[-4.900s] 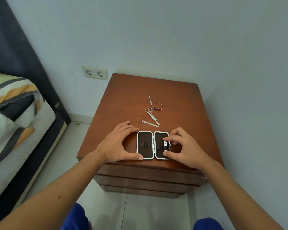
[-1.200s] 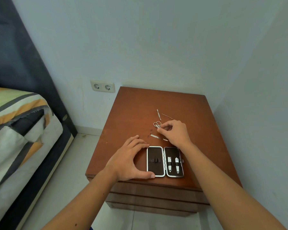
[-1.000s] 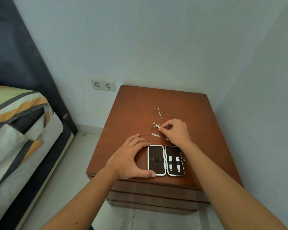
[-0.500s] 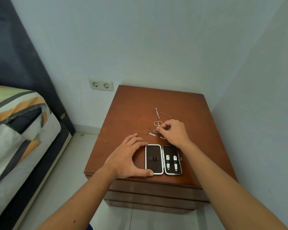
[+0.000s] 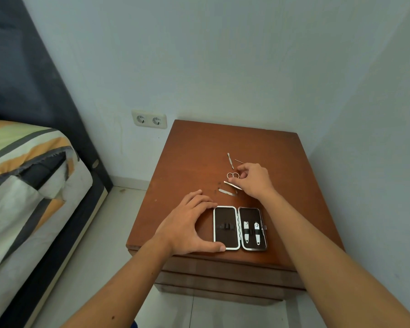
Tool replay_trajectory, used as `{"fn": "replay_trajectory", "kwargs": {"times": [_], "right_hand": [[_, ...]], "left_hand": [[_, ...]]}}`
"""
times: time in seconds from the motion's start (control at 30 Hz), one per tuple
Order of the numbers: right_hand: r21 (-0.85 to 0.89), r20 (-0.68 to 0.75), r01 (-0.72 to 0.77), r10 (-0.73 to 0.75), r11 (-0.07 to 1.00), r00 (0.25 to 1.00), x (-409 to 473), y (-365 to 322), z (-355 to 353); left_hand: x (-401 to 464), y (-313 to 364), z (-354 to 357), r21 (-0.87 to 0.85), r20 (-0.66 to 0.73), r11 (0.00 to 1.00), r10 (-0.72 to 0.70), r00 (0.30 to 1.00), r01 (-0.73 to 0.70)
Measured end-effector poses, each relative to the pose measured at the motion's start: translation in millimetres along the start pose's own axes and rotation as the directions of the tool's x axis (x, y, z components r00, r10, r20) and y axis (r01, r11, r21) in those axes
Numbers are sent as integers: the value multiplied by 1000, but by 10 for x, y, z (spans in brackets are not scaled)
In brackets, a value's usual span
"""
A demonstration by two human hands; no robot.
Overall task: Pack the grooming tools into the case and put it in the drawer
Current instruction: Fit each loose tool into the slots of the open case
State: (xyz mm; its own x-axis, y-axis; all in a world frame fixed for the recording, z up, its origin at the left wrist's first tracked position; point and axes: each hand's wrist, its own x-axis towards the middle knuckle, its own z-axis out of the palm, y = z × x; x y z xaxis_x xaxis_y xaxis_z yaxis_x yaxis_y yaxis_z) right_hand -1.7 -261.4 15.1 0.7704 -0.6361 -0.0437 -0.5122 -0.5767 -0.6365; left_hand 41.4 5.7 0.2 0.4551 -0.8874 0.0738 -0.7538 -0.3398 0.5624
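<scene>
Our left hand point(image 5: 187, 229) lies spread against the open case point(image 5: 240, 228) near the desk's point(image 5: 194, 162) front edge, steadying it, while our right hand point(image 5: 253, 181) pinches a slim metal tool point(image 5: 231, 184) from the loose pile beyond.

Left hand point(image 5: 187, 229) flat near the front left edge of the nightstand top, fingers spread and loose, thumb stretched out to the right. Right hand point(image 5: 252, 181) reaching farther back toward the middle, fingers curled, tips pinched on a thin metal tool point(image 5: 231, 185). Both forearms bare, coming up from below.
</scene>
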Motion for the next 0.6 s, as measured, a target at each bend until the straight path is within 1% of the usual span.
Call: {"fn": "replay_trajectory", "kwargs": {"times": [0.13,0.33,0.4,0.47,0.53,0.6], "right_hand": [[-4,22,-13,13,1000,1000,19,-8,-31],[56,39,-67,65,996,997,15,-23,-57],[135,46,-82,76,987,996,7,-6,-85],[254,50,-96,86,962,995,-5,40,-116],[409,50,-101,89,907,995,-42,69,-152],[543,4,-84,97,835,995,-75,83,-187]], "left_hand": [[7,-3,-7,2,20,1000,-9,1000,9],[9,-6,1,3,12,1000,-7,1000,7],[9,-11,3,7,18,1000,-10,1000,10],[8,-15,6,5,14,1000,-7,1000,7],[9,-13,8,3,7,1000,-1,1000,1],[12,-10,5,3,10,1000,-4,1000,4]]}}
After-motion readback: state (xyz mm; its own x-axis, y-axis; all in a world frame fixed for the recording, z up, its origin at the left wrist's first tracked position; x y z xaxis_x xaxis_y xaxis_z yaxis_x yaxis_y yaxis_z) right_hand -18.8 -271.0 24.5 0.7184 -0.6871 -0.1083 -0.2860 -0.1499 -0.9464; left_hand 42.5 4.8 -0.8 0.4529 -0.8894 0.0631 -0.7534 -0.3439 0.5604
